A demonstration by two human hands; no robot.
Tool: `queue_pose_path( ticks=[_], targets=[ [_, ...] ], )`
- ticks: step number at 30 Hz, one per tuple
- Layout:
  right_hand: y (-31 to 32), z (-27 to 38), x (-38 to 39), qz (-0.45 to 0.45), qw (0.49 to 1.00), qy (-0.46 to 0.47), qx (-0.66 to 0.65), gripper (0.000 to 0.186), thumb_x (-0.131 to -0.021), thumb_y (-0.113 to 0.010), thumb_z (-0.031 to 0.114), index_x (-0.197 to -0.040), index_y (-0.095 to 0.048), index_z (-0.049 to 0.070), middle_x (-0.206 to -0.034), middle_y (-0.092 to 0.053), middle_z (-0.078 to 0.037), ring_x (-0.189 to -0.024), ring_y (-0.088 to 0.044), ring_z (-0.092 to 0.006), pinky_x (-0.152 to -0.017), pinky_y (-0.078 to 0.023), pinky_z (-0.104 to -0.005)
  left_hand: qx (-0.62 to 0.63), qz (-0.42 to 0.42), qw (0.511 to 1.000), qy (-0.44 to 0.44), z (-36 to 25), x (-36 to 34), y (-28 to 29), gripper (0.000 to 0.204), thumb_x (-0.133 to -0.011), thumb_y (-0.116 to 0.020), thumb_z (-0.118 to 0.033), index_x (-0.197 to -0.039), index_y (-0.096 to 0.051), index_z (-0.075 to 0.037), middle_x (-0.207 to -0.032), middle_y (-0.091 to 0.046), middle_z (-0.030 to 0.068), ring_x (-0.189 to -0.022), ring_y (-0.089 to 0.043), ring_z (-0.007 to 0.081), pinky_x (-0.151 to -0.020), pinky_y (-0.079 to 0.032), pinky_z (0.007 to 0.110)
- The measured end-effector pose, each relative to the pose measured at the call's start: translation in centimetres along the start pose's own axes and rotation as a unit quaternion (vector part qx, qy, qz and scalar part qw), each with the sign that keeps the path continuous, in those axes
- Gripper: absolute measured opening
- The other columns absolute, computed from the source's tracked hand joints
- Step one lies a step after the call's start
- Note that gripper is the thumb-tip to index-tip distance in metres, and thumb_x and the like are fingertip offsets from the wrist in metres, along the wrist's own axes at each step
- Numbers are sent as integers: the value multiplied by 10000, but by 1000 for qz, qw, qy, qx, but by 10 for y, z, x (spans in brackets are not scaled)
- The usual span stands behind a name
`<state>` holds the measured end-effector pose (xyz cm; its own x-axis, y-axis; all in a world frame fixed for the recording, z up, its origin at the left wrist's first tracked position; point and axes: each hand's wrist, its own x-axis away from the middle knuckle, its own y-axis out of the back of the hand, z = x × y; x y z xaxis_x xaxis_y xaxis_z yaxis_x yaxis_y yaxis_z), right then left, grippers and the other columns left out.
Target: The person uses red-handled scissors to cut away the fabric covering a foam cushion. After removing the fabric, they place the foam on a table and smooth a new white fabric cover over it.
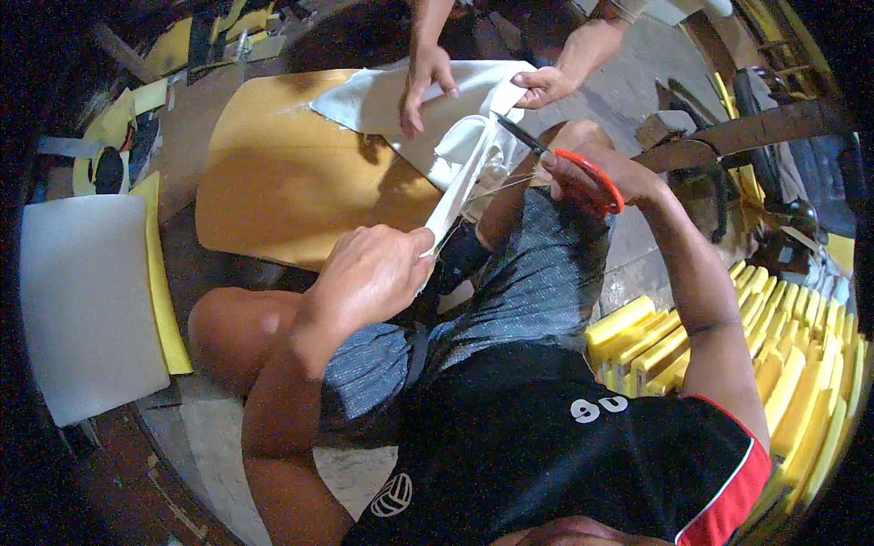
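Note:
My left hand (369, 278) pinches the end of a white cloth strip (452, 200) that stretches up toward a larger piece of white fabric (382, 100). My right hand (587, 173) is wrapped round red-handled scissors (605, 182), whose dark blades reach the fabric near its upper right part. Another person's right-side hand (542, 84) grips the fabric's corner, while their other hand (426, 86) hangs over it with fingers loosely curved. Beneath the fabric lies an orange-tan padded panel (273, 182), in front of my bent legs. Loose threads trail from the strip.
A pale rectangular pad (86, 300) lies on yellow sheet (168, 337) to my left. Many yellow padded pieces (728, 346) are lined up at the right. A wooden beam (765, 127), a small block (665, 127) and scattered scraps (127, 118) surround the work spot.

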<state>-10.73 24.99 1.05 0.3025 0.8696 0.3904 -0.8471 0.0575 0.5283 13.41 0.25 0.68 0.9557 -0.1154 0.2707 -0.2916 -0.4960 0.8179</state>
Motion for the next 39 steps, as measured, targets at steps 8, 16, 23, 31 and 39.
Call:
queue_pose_path(
  ticks=[8,16,23,31,39],
  targets=[
    [-5,3,12,11,998,-67,17,661,-983,-391,633,-806,-624,40,-525,-544,-48,-455,-568,-153,-413,-433,-277,10,21,1000,-18,-6,-1,-8,211,-892,-611,-251,-848,-612,-45,-726,-634,237,-744,-636,452,-689,-492,557],
    [-14,15,24,-14,989,-140,-36,614,-967,-452,621,-828,-633,51,-560,-551,-38,-473,-556,-139,-431,-433,-270,-4,16,999,-40,-9,-1,-12,160,-861,-626,-196,-831,-647,-41,-690,-645,221,-696,-656,426,-666,-514,545],
    [-106,11,22,-143,911,-314,-225,533,-911,-609,575,-822,-674,53,-636,-597,-11,-566,-568,-100,-515,-460,-253,26,32,997,-61,-19,-10,-30,225,-878,-633,-273,-834,-600,-54,-751,-640,206,-737,-641,432,-666,-498,543],
    [-168,16,-5,-259,861,-164,-407,285,-933,-669,318,-805,-639,66,-621,-555,30,-537,-511,-62,-467,-399,-255,125,27,986,-110,-29,-27,-43,221,-869,-659,-240,-846,-590,-31,-764,-646,227,-796,-632,441,-685,-484,545],
    [-172,21,-22,-328,895,-70,-295,219,-863,-736,220,-834,-619,37,-656,-556,14,-591,-497,-74,-526,-430,-294,297,-102,948,55,11,-74,-16,257,-903,-616,-251,-928,-665,0,-762,-674,152,-692,-646,210,-665,-509,364]
  ],
)
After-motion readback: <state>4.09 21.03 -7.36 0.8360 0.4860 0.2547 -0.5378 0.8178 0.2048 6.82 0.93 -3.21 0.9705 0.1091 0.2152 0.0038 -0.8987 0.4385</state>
